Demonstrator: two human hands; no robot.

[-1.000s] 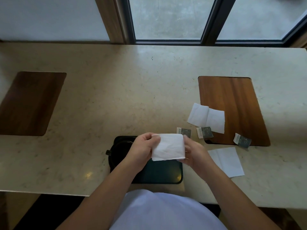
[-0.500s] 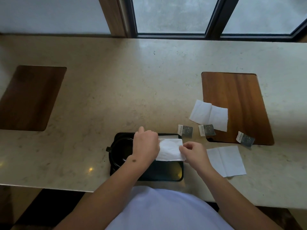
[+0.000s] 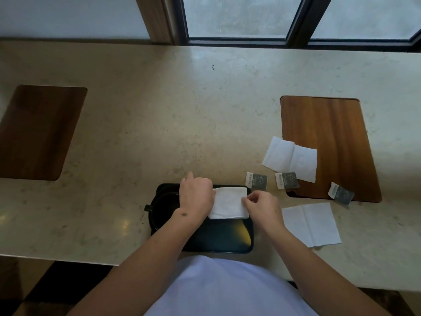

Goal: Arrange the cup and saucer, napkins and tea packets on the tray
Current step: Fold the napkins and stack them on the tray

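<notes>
A black tray [image 3: 227,242] sits at the counter's near edge with a dark cup and saucer [image 3: 163,208] on its left part, half hidden by my left arm. A folded white napkin [image 3: 229,202] lies on the tray's far right part. My left hand [image 3: 197,195] presses its left edge and my right hand [image 3: 262,205] pinches its right edge. Two more white napkins lie to the right, one unfolded [image 3: 311,224] near the edge, one [image 3: 290,158] partly on a wooden inlay. Three grey tea packets [image 3: 257,181] [image 3: 286,180] [image 3: 340,193] lie beyond the tray's right corner.
The pale stone counter [image 3: 182,124] has two wooden inlays, one at the left [image 3: 38,131] and one at the right [image 3: 328,137]. A dark-framed window [image 3: 296,39] runs along the far edge. The counter's near edge is just in front of my body.
The folded napkin went from held above the tray down onto its far right part. Both hands lowered with it and stay on its edges.
</notes>
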